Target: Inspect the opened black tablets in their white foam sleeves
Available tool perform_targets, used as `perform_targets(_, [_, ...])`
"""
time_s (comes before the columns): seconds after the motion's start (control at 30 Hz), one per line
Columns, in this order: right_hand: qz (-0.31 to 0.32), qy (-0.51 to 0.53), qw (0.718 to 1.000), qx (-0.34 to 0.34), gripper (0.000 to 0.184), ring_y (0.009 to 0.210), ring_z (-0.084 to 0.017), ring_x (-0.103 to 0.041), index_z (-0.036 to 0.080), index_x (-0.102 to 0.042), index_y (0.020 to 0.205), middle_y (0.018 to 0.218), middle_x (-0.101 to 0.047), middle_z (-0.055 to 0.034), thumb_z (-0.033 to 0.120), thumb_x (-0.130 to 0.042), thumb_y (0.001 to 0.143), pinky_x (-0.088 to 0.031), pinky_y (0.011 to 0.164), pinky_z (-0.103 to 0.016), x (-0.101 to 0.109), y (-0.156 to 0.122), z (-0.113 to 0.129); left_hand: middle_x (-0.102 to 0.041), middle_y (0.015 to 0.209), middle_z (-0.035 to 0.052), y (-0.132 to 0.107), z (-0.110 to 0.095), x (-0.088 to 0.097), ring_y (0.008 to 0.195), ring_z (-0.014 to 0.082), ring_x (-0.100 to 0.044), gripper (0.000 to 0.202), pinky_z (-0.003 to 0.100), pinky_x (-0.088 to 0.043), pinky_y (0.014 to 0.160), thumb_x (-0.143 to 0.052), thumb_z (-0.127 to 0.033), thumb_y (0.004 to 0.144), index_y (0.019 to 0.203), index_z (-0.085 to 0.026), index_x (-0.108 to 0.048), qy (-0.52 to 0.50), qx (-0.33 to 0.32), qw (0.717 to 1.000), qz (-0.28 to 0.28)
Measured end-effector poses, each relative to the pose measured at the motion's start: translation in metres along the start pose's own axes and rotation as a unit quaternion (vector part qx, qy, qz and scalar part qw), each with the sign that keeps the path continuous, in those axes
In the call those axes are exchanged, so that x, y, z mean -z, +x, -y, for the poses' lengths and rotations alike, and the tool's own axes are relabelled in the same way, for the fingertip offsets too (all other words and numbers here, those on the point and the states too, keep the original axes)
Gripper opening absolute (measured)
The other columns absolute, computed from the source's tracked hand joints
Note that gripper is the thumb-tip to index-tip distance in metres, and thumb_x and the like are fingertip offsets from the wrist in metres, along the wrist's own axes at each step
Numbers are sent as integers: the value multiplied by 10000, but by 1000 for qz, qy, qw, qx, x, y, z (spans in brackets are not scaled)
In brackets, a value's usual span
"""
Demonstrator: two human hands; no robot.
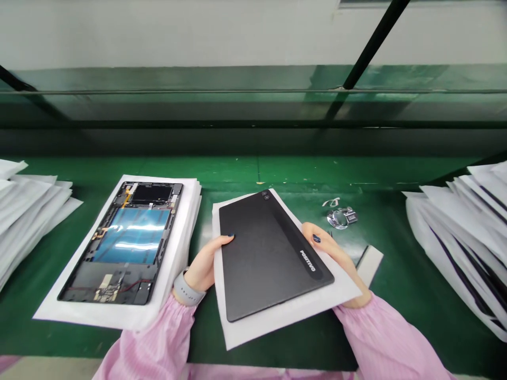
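Left hand (206,264) and right hand (330,256) gripping a black tablet (269,253), white sheet (285,322) beneath, other fingers hidden

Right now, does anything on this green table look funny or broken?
The open tablet on the left looks odd: its back is off, so its insides show, with a shiny blue panel and small circuit boards. The black tablet between the left hand and right hand looks whole.
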State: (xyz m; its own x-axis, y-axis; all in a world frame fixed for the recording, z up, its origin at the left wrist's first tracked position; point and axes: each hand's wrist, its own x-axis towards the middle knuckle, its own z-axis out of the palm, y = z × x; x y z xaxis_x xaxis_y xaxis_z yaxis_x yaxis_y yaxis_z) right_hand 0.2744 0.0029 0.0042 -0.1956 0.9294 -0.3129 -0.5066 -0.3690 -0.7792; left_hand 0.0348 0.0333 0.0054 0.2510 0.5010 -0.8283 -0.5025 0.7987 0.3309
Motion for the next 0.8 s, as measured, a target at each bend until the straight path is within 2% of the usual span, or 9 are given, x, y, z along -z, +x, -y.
perform_targets(0.17, [-4,31,1000,5,268,474,-116,-447,226,-527,724,611,-516,43,372,-748,768,-366,460,-213,0,-3,-1,-710,544,85,-4,-4,2,429,196,-666,393,267,-544,461,-393,-167,948,776,-75,-735,-5,5,1000,10])
perform_targets(0.3, [-12,63,998,7,252,573,-183,-575,254,-587,836,704,-618,5,482,-668,767,-458,523,-278,-1,-4,0,-728,583,88,-6,-5,2,427,186,-665,418,265,-546,466,-367,-152,940,744,-79,-730,-10,4,1000,13])
perform_targets(0.4, [-31,78,997,-2,269,606,-212,-628,277,-609,944,769,-670,4,487,-629,778,-515,568,-326,-4,-3,3,-726,581,94,-6,-5,2,434,196,-671,439,275,-553,477,-353,-158,942,722,-83,-725,-10,8,1000,15])
perform_targets(0.47, [-63,60,996,1,230,588,-210,-636,284,-611,953,746,-669,13,477,-596,830,-536,583,-336,-5,0,3,-716,562,102,-6,-5,2,437,207,-674,454,285,-557,482,-342,-170,946,724,-77,-727,-8,15,1000,17])
perform_targets(0.53, [-82,-3,997,6,223,605,-222,-652,286,-627,915,714,-672,6,499,-578,872,-555,625,-351,-1,4,0,-710,552,109,-6,-5,4,439,212,-675,456,289,-560,488,-342,-178,946,733,-70,-730,-4,20,1000,20])
perform_targets(0.6, [-90,-85,992,19,280,705,-256,-693,302,-669,939,766,-718,-14,562,-617,847,-571,705,-376,9,7,-7,-710,552,109,-6,-5,4,447,208,-678,446,283,-563,500,-350,-180,943,738,-71,-731,-2,21,1000,22])
perform_targets(0.67, [-103,-135,985,44,430,882,-294,-717,327,-700,1067,936,-768,-29,634,-683,765,-574,799,-404,23,6,-18,-713,556,106,-6,-5,4,449,202,-677,437,276,-566,507,-357,-180,938,736,-81,-731,2,20,1000,23])
perform_targets(0.8, [-103,-155,980,63,781,1116,-319,-677,330,-604,1353,1218,-732,-40,757,-664,702,-559,909,-452,45,0,-35,-703,537,106,-7,-4,3,449,202,-677,449,274,-568,498,-348,-176,933,717,-93,-733,10,14,999,31])
